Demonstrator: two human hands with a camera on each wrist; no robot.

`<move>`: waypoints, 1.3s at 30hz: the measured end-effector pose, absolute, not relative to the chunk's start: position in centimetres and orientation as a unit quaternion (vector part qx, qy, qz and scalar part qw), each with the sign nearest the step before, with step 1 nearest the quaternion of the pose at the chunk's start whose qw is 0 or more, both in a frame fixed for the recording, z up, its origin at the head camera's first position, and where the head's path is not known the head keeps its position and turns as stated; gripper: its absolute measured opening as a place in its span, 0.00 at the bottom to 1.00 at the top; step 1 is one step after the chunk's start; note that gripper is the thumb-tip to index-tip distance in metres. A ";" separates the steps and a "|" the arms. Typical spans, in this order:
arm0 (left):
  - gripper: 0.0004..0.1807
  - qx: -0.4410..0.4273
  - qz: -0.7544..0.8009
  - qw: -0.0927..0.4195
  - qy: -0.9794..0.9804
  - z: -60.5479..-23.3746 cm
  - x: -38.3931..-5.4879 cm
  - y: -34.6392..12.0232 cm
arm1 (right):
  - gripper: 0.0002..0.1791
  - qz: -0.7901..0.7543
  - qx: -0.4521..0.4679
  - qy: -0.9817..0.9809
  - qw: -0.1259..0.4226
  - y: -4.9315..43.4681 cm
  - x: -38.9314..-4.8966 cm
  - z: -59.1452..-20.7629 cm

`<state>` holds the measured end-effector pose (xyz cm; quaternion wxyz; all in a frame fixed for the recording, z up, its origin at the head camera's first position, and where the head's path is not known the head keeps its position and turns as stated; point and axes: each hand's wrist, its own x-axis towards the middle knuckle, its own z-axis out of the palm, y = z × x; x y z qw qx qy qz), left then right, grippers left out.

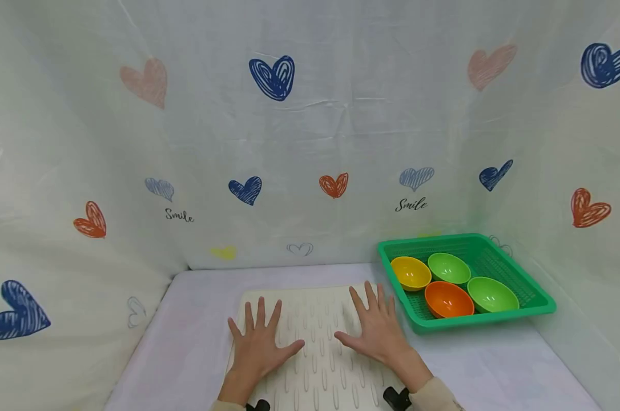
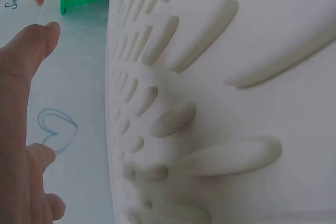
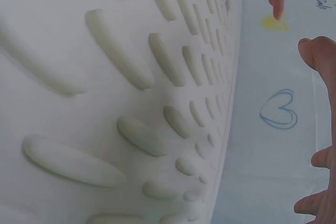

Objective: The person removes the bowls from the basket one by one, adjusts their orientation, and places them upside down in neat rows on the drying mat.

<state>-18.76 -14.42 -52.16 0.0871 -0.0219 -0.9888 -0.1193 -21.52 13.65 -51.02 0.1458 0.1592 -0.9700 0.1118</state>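
A cream-white mat (image 1: 315,342) with rows of raised oblong ridges lies on the table. Over its left side my left hand (image 1: 261,348) is spread, fingers straight and fanned, holding nothing. My right hand (image 1: 375,334) is spread the same way over the right side, thumb pointing inward. In the left wrist view the ridged mat (image 2: 210,103) fills most of the picture, with my left thumb (image 2: 31,45) apart from it. From the right wrist view, the mat (image 3: 115,103) and my right thumb (image 3: 315,53) likewise appear apart.
Right of the mat stands a green basket (image 1: 484,322) holding a yellow bowl (image 1: 411,273), an orange bowl (image 1: 449,300) and two light green bowls (image 1: 492,295). White sheeting (image 1: 310,142) printed with hearts hangs behind and at both sides of the white-covered table (image 1: 186,325).
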 end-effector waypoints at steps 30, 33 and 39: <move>0.30 0.066 -0.266 0.064 -0.959 -52.0 -23.0 -23.4 | 0.55 0.178 0.165 -0.957 0.156 19.3 -25.1 -42.4; 0.25 0.072 -0.267 0.054 -0.960 -52.3 -23.2 -23.5 | 0.54 0.181 0.160 -0.957 0.160 20.2 -25.8 -41.7; 0.15 0.086 -0.275 0.046 -0.957 -52.5 -22.8 -23.4 | 0.55 0.208 0.149 -0.954 0.158 21.8 -27.0 -41.1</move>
